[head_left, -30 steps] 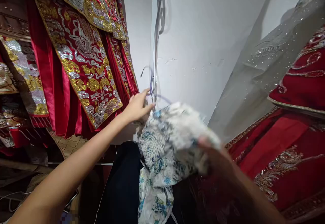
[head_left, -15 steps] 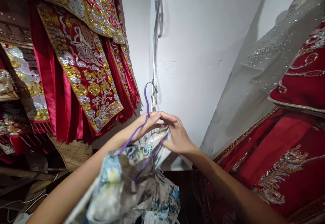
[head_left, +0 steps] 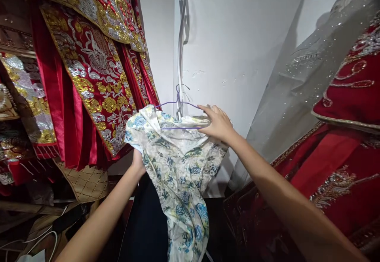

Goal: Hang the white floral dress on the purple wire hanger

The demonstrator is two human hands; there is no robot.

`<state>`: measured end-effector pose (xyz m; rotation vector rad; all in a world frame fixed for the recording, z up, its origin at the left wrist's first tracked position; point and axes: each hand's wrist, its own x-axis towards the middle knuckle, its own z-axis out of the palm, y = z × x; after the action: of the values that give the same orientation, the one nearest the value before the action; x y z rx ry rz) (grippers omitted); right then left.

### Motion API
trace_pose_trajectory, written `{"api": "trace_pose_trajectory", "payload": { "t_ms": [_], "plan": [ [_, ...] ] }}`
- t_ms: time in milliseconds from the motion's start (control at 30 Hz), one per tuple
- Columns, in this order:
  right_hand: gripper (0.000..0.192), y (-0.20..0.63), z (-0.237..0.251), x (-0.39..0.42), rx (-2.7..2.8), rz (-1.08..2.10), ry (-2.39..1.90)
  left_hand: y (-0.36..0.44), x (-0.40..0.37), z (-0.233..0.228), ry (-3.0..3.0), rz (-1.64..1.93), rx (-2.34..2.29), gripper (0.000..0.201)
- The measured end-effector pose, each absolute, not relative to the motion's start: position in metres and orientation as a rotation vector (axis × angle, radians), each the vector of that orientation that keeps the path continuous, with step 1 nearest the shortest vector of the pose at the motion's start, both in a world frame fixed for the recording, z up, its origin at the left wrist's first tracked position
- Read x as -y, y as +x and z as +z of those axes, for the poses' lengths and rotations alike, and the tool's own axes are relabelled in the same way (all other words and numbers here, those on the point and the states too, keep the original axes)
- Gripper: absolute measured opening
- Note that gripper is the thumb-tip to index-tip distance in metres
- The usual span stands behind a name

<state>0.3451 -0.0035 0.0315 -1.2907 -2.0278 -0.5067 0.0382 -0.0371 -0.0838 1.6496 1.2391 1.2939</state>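
Note:
A short-sleeved floral dress (head_left: 181,175), white with blue and yellow flowers, hangs upright in front of me on a thin purple hanger (head_left: 168,103). The hanger's hook points up beside a white strip (head_left: 180,56) on the wall; whether it is hooked there I cannot tell. My right hand (head_left: 219,124) pinches the dress's right shoulder and that end of the hanger between thumb and fingers. Under the left sleeve sits my left hand (head_left: 137,162), its fingers hidden behind the cloth.
Red gowns with gold and silver embroidery (head_left: 97,64) hang at the left. More beaded red clothing (head_left: 350,103) and a sparkly sheer veil (head_left: 297,76) are close on the right. White cables (head_left: 44,234) lie at the lower left. A pale wall (head_left: 225,36) stands behind.
The dress was bunched and the hanger tilted, both hands close together above it. Now the hanger is level, the dress hangs spread out, and my left hand has moved down and left.

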Motion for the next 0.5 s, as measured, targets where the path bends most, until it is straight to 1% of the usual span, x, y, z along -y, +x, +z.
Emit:
{"api": "trace_pose_trajectory", "payload": {
  "t_ms": [100,167,233,300,333,400,500],
  "plan": [
    [0.088,0.345,0.003,0.020,2.020,-0.513,-1.309,0.050,0.066,-0.125,1.179,1.489,-1.097,0.080],
    [0.095,0.337,-0.015,0.034,2.011,-0.489,-1.314,0.062,0.084,-0.147,0.954,1.520,-1.017,0.080],
    [0.101,0.323,-0.028,0.049,2.016,-0.364,-1.288,0.072,0.097,-0.160,0.913,1.460,-1.019,0.076],
    [0.100,0.309,-0.039,0.067,2.025,-0.124,-1.192,0.081,0.103,-0.168,0.896,1.413,-1.030,0.077],
    [0.095,0.303,-0.045,0.077,2.003,0.016,-1.116,0.084,0.105,-0.170,0.876,1.407,-1.025,0.079],
    [0.075,0.293,-0.063,0.096,1.851,0.283,-0.957,0.089,0.109,-0.174,0.823,1.402,-1.025,0.082],
    [0.045,0.279,-0.110,0.116,1.433,0.568,-0.906,0.092,0.118,-0.182,0.760,1.340,-1.077,0.085]
  ]
}}
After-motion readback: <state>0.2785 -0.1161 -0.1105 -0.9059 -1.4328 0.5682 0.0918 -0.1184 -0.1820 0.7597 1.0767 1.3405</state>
